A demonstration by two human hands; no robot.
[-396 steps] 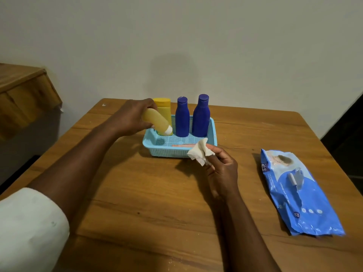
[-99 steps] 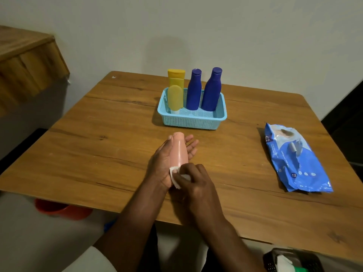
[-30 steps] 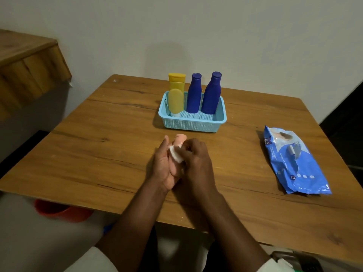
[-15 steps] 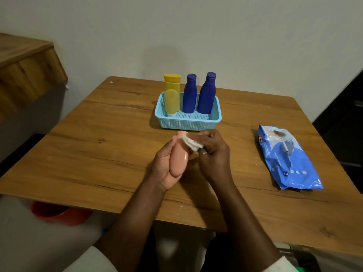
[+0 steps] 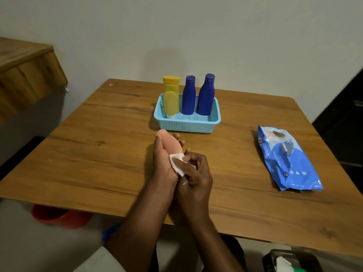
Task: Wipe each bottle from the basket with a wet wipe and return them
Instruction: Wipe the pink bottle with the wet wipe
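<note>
Since half a second ago the white wet wipe [image 5: 176, 163] has slid from the pink bottle's [image 5: 170, 141] far tip down to its near end. The left hand [image 5: 162, 160] has its grip wrapped around the bottle; the right hand [image 5: 193, 173] pinches the wipe against it. The bottle is smooth, salmon-pink and rounded, pointing toward 12 o'clock, held over the counter [image 5: 98, 163] just at 6 o'clock of the blue basket [image 5: 186, 125].

Glossy blue plastic wet-wipe pack [image 5: 286, 160] on the wooden counter [image 5: 98, 154] bore small white print too blurred to read, a "72" near its lower end, bottles showed no legible labels
</note>
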